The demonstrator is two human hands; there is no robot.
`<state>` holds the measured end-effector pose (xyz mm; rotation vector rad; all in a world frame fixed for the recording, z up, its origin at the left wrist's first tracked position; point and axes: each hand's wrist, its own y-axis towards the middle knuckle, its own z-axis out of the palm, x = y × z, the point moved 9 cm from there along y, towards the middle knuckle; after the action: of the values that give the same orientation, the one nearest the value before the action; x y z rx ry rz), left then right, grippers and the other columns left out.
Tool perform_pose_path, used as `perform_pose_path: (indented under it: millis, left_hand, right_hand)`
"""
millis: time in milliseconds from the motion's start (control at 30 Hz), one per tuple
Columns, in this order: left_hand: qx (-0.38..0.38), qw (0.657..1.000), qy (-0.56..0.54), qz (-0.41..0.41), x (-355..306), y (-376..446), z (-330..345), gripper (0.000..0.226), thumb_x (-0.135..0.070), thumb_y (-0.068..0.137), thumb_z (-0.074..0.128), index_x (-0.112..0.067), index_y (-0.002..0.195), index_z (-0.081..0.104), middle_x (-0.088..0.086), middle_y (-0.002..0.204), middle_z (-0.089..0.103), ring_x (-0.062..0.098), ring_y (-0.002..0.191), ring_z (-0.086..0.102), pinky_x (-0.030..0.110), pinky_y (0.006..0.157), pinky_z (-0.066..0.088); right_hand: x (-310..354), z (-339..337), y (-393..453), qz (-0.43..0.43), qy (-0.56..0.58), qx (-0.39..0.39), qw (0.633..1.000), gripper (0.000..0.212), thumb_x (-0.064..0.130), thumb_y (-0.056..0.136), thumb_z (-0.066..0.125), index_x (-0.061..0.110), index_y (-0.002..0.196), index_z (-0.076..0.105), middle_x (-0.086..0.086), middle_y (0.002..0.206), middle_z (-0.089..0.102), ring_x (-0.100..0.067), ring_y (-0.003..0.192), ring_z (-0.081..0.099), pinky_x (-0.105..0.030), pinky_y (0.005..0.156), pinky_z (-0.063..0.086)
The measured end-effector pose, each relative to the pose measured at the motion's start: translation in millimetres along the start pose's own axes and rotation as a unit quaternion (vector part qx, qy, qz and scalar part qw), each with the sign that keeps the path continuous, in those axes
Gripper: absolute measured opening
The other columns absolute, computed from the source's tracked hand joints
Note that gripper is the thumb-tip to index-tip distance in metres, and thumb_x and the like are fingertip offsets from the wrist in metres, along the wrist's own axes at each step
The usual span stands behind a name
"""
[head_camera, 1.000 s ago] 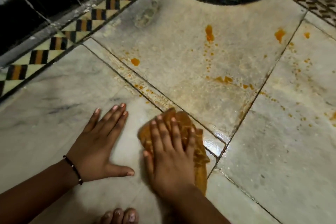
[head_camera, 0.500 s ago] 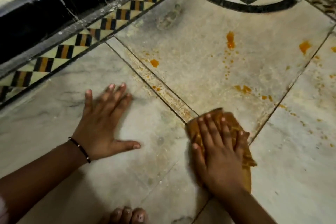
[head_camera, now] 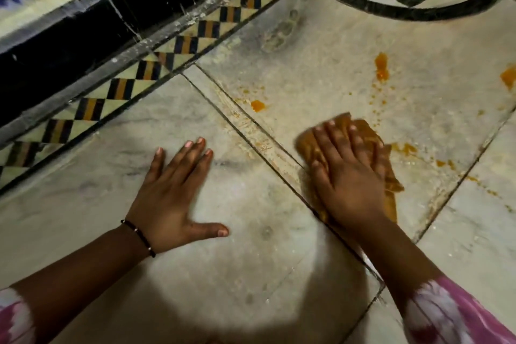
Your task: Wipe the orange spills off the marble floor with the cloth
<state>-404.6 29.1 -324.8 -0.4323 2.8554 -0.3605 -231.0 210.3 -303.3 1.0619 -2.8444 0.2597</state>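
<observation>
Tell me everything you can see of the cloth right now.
The cloth is a soft, crumpled rag, orange-brown all over, apparently stained by the spill. It lies bunched flat on the marble floor, straddling a tile joint. The right hand presses on it with straight, spread fingers, covering most of it; only the edges show beyond the fingertips and along the right side. An orange smear lies just right of it. The left hand rests apart on the floor.

Cloth (head_camera: pixel 363 131) mostly under right hand (head_camera: pixel 351 179)
</observation>
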Motion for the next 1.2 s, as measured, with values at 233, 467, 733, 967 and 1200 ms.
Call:
perform_pose_path:
  millis: [233,467,733,967,1200]
  left_hand:
    - [0.001,1.0,0.002,-0.006,1,2,-2,0.124,-0.094,0.062,0.032,-0.007,0.149,0.017,0.009,0.158,0.01,0.021,0.146,0.007,0.052,0.115,0.006]
    - [-0.008,1.0,-0.004,-0.011,5,0,0,0.128,-0.095,0.059,0.035,-0.005,0.149,0.016,0.009,0.158,0.01,0.021,0.145,0.008,0.05,0.113,0.012]
    - [-0.003,1.0,-0.005,-0.007,2,2,-1,0.129,-0.095,0.06,0.032,-0.002,0.148,0.016,0.012,0.158,0.008,0.024,0.146,0.006,0.052,0.114,0.007]
    - [-0.022,0.999,-0.018,-0.036,7,0,-1,0.137,-0.096,0.056,0.032,0.001,0.148,0.004,0.017,0.157,-0.001,0.028,0.146,-0.002,0.049,0.114,0.007]
    - [-0.016,0.999,-0.017,-0.021,5,1,-1,0.135,-0.095,0.057,0.038,-0.001,0.149,0.007,0.013,0.158,0.001,0.025,0.146,0.0,0.05,0.115,0.008]
  right_hand:
    - [106,24,-44,-0.152,-0.001,0.027,0.988,0.056,0.045,0.094,0.03,0.027,0.146,0.036,0.003,0.154,0.032,-0.026,0.146,0.018,-0.059,0.112,0.005]
    - [94,13,61,-0.147,-0.002,0.023,0.989,0.058,0.048,0.095,0.022,0.033,0.15,0.023,0.009,0.159,0.019,-0.019,0.148,0.008,-0.042,0.11,-0.011]
    - [44,9,-29,-0.126,-0.041,0.034,0.991,0.058,0.045,0.094,0.025,0.028,0.15,0.027,0.003,0.157,0.025,-0.025,0.147,0.012,-0.058,0.114,0.004]
    - [172,28,51,-0.224,0.005,0.059,0.973,0.056,0.042,0.097,0.024,0.027,0.151,0.02,0.003,0.16,0.015,-0.024,0.148,0.0,-0.056,0.11,-0.015]
    - [70,0,128,-0.056,0.017,0.025,0.998,0.055,0.043,0.099,0.025,0.029,0.152,0.017,0.003,0.161,0.012,-0.023,0.148,0.002,-0.056,0.113,-0.006]
